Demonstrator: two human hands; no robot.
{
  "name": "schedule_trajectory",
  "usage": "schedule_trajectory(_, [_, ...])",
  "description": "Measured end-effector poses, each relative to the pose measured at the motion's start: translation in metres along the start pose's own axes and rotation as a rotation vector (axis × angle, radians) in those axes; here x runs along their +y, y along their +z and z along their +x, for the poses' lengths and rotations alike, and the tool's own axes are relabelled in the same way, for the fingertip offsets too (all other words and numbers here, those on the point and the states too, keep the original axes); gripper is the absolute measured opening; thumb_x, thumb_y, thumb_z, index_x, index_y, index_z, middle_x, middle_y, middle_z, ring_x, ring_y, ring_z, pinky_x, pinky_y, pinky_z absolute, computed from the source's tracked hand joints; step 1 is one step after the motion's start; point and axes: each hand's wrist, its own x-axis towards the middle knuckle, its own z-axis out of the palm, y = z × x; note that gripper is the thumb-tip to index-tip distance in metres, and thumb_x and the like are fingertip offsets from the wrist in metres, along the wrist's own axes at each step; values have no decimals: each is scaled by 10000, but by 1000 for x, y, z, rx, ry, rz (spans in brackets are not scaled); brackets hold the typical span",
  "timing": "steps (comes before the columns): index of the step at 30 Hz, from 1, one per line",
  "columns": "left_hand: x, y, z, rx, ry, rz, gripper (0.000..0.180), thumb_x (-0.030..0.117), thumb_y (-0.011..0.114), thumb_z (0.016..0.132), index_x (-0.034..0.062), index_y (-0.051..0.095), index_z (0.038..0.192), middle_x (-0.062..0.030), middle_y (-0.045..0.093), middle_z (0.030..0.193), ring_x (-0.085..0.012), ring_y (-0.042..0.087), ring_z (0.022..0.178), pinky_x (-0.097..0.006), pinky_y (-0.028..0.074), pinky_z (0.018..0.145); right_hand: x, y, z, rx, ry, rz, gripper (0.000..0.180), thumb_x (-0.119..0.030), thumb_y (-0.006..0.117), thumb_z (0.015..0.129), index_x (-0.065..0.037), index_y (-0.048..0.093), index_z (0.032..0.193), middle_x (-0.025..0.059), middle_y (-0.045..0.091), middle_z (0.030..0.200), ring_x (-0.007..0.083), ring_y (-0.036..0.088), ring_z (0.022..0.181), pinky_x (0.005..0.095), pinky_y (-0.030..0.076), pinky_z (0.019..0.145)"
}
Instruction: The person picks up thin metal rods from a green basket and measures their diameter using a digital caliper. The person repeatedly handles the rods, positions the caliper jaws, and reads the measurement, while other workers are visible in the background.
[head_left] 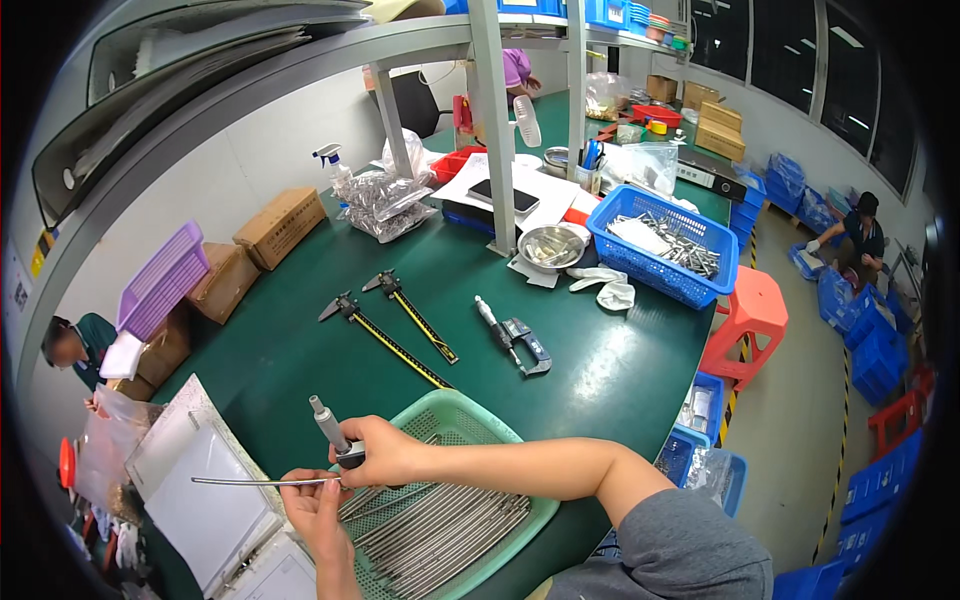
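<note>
My left hand [318,515] pinches a thin metal rod [235,482], which points out to the left. Close against it, my right hand [385,452] grips a micrometer [328,424], its thimble tilted up; the rod's right end reaches the micrometer, though my fingers hide the jaws. Beneath both hands stands a pale green basket [538,508] with a row of similar metal rods [440,540]. Beyond the basket lie two calipers [385,338] [420,315] and a second micrometer [518,340] on the green table [590,375].
An open binder [205,500] lies at the left. Farther back are a blue basket of metal parts [665,245], a metal bowl [552,246], white gloves [605,288] and a phone [505,196]. A shelf post [492,130] rises mid-table. A red stool [748,325] stands right.
</note>
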Motion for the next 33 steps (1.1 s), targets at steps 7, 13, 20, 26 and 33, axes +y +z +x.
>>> schedule_trajectory(7, [5, 5, -1, -41, -13, -34, 299, 27, 568, 771, 29, 386, 1007, -85, 499, 877, -129, 525, 778, -245, 499, 628, 4, 0, 1, -8, 22, 78, 231, -99, 662, 637, -13, 540, 814, 42, 556, 708, 100, 531, 616, 250, 449, 547])
schedule_trajectory(13, [2, -8, 1, -26, 12, -37, 264, 67, 580, 772, 75, 407, 971, -40, 487, 858, -118, 508, 766, -246, 477, 645, -11, 2, 3, -10, 106, 69, 287, -174, 709, 649, -34, 556, 848, 30, 559, 648, 78, 500, 479, 230, 417, 417])
schedule_trajectory(20, [3, -7, 0, -103, -70, -135, 239, 32, 533, 801, 57, 392, 993, -93, 527, 890, -199, 587, 799, -296, 513, 673, -19, -14, 3, 61, 226, 700, 561, -537, 342, 817, -13, 542, 826, 108, 581, 661, 138, 461, 393, 242, 375, 383])
schedule_trajectory(26, [3, -9, -3, -143, -105, -147, 225, 40, 528, 812, 58, 388, 987, -104, 527, 891, -184, 578, 825, -297, 535, 676, -19, -11, 7, 64, 332, 794, 641, -593, 253, 822, -16, 531, 845, 111, 577, 663, 142, 455, 404, 246, 373, 399])
schedule_trajectory(33, [4, -7, -3, -168, -110, -140, 230, 44, 534, 810, 42, 384, 983, -110, 522, 885, -168, 571, 802, -278, 554, 617, -21, -11, 4, 37, 329, 809, 642, -591, 248, 822, -17, 534, 837, 110, 576, 664, 142, 451, 407, 244, 372, 410])
